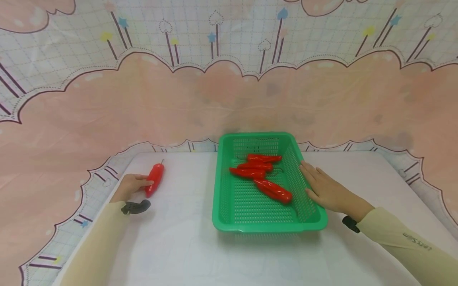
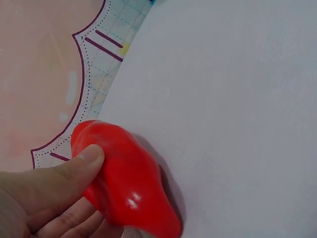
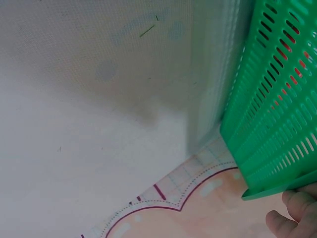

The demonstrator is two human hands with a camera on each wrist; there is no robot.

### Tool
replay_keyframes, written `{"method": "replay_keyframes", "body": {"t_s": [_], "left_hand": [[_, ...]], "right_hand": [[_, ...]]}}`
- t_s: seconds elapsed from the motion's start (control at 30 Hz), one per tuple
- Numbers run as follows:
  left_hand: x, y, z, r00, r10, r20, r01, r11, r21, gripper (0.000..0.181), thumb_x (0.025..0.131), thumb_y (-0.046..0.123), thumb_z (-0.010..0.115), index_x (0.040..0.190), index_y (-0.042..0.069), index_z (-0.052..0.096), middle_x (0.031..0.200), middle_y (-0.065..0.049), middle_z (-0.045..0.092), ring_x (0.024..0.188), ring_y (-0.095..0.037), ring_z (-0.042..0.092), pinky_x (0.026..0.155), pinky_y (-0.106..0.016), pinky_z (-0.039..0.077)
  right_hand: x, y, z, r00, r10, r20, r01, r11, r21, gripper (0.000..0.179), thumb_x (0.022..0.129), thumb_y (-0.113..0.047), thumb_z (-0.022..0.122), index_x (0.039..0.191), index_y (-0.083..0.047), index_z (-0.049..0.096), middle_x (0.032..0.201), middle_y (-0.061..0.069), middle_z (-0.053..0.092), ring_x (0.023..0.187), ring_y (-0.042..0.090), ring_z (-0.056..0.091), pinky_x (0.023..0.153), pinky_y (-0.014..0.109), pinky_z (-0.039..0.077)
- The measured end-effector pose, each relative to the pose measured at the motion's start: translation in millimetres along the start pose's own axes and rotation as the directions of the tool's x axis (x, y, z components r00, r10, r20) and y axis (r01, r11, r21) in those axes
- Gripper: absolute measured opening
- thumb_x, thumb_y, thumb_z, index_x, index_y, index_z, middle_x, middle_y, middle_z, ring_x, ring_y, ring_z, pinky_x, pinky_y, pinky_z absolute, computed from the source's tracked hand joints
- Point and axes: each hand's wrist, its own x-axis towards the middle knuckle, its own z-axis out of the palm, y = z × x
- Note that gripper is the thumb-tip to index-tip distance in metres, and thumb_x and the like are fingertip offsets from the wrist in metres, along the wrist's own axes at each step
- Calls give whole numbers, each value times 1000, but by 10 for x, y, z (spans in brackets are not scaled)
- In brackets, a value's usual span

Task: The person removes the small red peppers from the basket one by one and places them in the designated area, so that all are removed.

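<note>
At the left of the table, my left hand (image 1: 131, 186) pinches a glossy red chili pepper (image 1: 156, 179), its stem pointing away from me. The left wrist view shows the thumb (image 2: 81, 163) across the top of this pepper (image 2: 131, 181) and the other fingers under its side. A green plastic basket (image 1: 272, 227) stands in the middle, with several more red chili peppers (image 1: 273, 191) lying inside it. My right hand (image 1: 327, 190) rests on the basket's right rim with its fingers extended. Its fingertips (image 3: 297, 203) show at the rim in the right wrist view.
A white tabletop (image 1: 171, 230) lies under everything. Behind it and along its sides hangs a pink and white patterned cloth (image 1: 161, 103). The slotted basket wall (image 3: 277, 99) rises at the right of the right wrist view.
</note>
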Motion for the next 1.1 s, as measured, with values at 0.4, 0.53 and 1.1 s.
{"method": "replay_keyframes", "body": {"t_s": [0.4, 0.53, 1.1], "left_hand": [[35, -48, -4, 1000, 8, 8, -8, 1000, -3, 71, 87, 40, 63, 141, 1, 39, 139, -24, 40, 118, -38, 41, 101, -52, 42], [47, -80, 4, 1000, -9, 6, 9, 1000, 11, 72, 87, 43, 62, 142, 3, 38, 140, -23, 40, 119, -39, 40, 101, -55, 40], [14, -94, 7, 1000, 16, 1, -16, 1000, -12, 72, 88, 43, 61, 142, 2, 38, 140, -24, 39, 119, -38, 38, 103, -55, 37]], "right_hand": [[9, 8, 20, 1000, 7, 3, -7, 1000, 21, 65, 94, -22, 43, 145, 8, 17, 154, 25, 16, 141, 41, 19, 113, 58, 21], [9, 5, 21, 1000, 1, -4, -1, 1000, 17, 65, 94, -22, 43, 145, 8, 18, 154, 25, 17, 141, 42, 20, 113, 58, 21], [4, -10, 13, 1000, 18, 14, -18, 1000, 22, 65, 94, -23, 43, 146, 7, 17, 155, 24, 15, 142, 41, 18, 114, 56, 21]]}}
